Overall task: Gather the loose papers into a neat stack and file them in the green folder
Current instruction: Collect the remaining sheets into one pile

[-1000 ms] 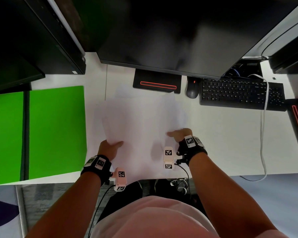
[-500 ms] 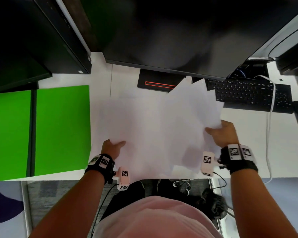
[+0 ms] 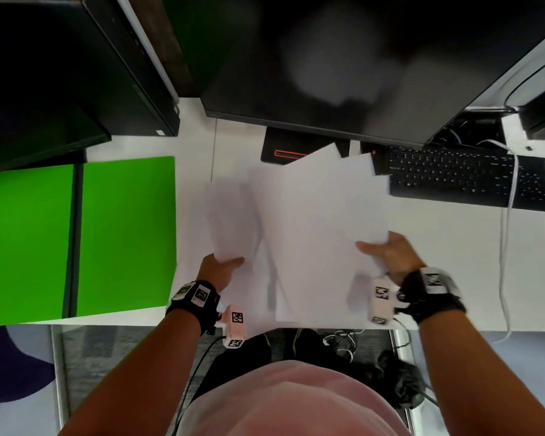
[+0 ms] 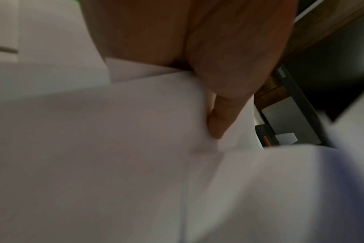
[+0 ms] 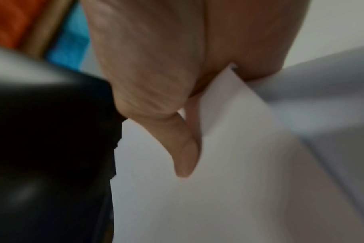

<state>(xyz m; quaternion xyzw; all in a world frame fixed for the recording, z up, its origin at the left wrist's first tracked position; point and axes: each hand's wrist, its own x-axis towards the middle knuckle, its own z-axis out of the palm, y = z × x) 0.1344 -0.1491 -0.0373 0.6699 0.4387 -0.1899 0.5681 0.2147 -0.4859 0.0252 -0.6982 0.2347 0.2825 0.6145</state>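
Note:
White loose papers are fanned out over the middle of the white desk, lifted at an angle. My left hand pinches the lower left edge of the left sheets, thumb on top. My right hand pinches the right edge of the upper sheets, thumb on the paper and fingers hidden beneath. The green folder lies open and flat at the left of the desk, apart from the papers.
A large dark monitor hangs over the far desk, its stand base behind the papers. A black keyboard with a white cable lies at the right. Another dark screen stands at the far left.
My right hand has swung its sheets back left from over the keyboard, so they overlap the left sheets more. My left hand has stayed on the lower left edge.

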